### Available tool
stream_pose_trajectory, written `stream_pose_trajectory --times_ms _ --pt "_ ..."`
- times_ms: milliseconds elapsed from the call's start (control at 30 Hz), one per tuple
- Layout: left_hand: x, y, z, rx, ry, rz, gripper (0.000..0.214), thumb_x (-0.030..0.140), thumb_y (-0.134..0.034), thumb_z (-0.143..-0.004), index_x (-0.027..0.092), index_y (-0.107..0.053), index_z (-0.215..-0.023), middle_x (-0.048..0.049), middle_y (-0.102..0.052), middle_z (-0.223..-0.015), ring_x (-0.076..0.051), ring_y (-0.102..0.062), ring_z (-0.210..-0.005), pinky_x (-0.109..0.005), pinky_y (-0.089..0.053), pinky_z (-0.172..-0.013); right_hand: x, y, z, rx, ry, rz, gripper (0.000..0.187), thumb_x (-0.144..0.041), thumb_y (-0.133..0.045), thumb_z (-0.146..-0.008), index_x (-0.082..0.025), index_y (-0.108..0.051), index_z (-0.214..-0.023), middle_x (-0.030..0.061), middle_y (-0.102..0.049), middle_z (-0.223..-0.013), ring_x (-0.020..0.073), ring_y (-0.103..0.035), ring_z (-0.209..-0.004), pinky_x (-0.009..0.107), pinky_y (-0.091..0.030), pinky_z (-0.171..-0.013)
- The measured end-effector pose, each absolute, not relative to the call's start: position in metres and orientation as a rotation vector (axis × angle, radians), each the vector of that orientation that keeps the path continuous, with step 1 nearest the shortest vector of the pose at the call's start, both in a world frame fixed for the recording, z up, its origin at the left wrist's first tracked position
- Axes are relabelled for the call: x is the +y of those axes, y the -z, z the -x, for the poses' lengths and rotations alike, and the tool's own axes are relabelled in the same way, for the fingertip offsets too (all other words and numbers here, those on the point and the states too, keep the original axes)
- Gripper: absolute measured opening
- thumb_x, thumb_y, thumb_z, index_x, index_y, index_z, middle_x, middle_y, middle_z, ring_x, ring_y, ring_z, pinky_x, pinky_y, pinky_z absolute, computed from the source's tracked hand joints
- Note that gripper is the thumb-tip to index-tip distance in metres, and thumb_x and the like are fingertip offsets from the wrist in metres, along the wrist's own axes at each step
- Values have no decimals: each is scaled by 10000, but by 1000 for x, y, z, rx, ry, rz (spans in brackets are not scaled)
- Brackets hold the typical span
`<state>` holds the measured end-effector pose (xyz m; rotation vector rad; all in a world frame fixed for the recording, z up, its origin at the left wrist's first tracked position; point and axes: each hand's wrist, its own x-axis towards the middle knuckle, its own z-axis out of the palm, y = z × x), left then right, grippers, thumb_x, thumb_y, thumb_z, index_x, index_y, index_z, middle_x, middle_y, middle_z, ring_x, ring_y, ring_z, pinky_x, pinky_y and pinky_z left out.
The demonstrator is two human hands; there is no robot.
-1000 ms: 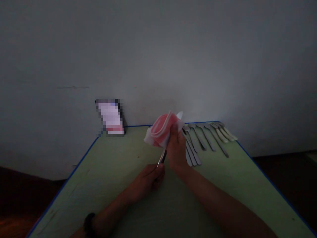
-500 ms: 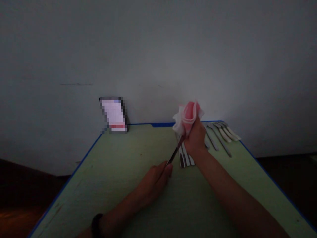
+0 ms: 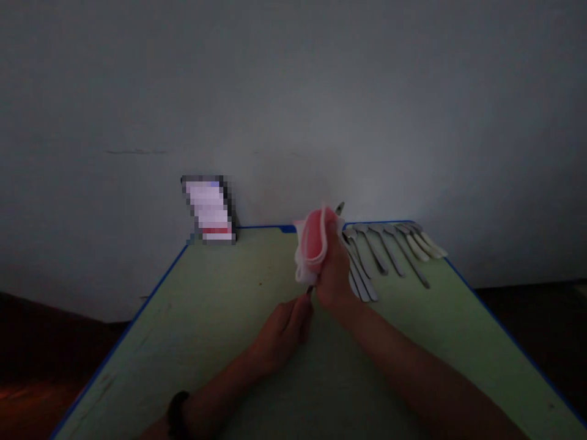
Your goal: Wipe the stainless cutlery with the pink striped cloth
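Note:
A pink and white cloth [image 3: 313, 238] is bunched in my right hand [image 3: 334, 273], whose fingers are closed around it. Through the cloth runs a slim piece of metal cutlery [image 3: 340, 208], its far tip poking out beyond the top. Its other end sits in my left hand [image 3: 287, 330], closed lower down and nearer to me. The cloth hides most of the piece, so I cannot tell its kind. Just right of my right hand, a row of metal cutlery [image 3: 376, 247] lies on the table.
The pale green table [image 3: 206, 305] has a blue edge and stands against a grey wall [image 3: 293, 110]. A phone [image 3: 210, 208], blurred out, leans upright at the back left. Several pieces with white handles [image 3: 417, 247] lie at the row's right end.
My right hand and the cloth have moved left and down along the cutlery, towards my left hand. The far tip now shows above the cloth. My left hand has shifted only slightly.

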<state>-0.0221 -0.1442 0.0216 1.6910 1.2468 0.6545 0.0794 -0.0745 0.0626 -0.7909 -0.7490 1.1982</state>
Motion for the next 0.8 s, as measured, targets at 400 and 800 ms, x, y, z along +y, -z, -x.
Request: stream_pose_trajectory --times_ms 400,800 --pt "-138 -30 23 1600 -383 -2115 442 351 -144 -957 173 -522 -813 -56 -616 -683 -164 -571 -603 -282 -384 -598 -80 -50 -73 -883 -1139 984 459 -596 -424 -824 -175 -576 -723 -21 -503 -582 101 -399 -503 241 -339 -491" --pt "-144 -33 21 1567 -149 -2351 451 366 -133 -982 178 -524 -858 -16 -613 -596 -166 -567 -524 -262 -342 -530 -25 -66 -126 -535 -1002 870 494 -625 -463 -764 -165 -625 -835 8 -628 -701 129 -579 -587 257 -452 -565"
